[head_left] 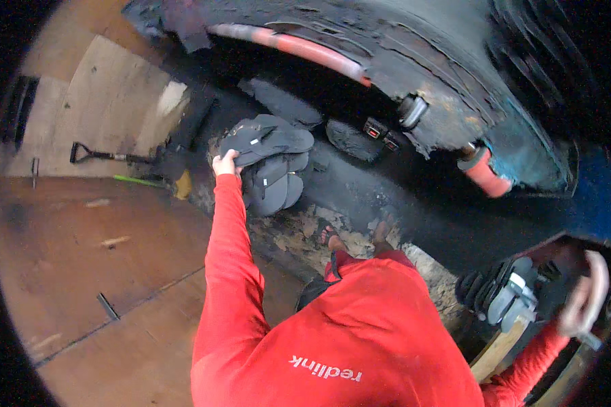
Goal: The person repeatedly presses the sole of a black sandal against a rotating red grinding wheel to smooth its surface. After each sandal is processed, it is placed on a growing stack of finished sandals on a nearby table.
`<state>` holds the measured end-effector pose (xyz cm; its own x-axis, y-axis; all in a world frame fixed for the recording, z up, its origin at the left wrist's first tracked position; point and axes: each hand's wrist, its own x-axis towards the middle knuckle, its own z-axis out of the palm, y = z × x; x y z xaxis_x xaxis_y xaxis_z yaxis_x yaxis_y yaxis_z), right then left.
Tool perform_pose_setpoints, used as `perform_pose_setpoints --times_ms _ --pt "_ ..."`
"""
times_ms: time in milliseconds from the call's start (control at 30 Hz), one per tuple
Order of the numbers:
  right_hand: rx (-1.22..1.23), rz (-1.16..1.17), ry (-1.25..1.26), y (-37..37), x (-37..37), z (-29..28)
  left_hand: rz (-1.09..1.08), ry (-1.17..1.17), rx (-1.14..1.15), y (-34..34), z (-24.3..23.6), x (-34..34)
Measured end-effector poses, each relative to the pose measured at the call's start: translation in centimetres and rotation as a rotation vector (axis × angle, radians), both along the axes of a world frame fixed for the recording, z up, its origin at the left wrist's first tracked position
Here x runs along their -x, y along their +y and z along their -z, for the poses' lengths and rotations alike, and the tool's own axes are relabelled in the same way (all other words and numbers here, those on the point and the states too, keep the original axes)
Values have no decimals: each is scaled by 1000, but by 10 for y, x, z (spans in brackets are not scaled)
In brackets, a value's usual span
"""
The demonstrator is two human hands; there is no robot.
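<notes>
My left hand [227, 163] is closed on the near-left edge of a dark grey sole-shaped piece [278, 141], thumb on top. Several such flat pieces overlap here, and a lower one [273, 190] hangs just below; small white marks show on them. Far to the right, my right hand [577, 305] is smeared by motion. It is beside or against a pale curved thing [597, 285], and I cannot make out its fingers. Left of that hand sits a bunch of dark and grey sole-shaped pieces [509, 295].
A dark machine [448, 74] with red rollers [485, 173] fills the far side. More dark flat pieces [282, 102] lie beneath it. A black-handled tool [108, 154] lies at left by brown boards [102, 237]. Wooden bars [502, 349] stand at lower right.
</notes>
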<state>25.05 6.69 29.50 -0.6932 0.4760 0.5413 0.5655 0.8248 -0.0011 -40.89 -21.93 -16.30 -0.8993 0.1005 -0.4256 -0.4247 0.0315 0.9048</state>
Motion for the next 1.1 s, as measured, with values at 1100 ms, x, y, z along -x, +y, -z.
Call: perform_pose_setpoints --times_ms 1100 --pt "781 -138 298 -18 93 309 1067 616 159 235 -232 -440"
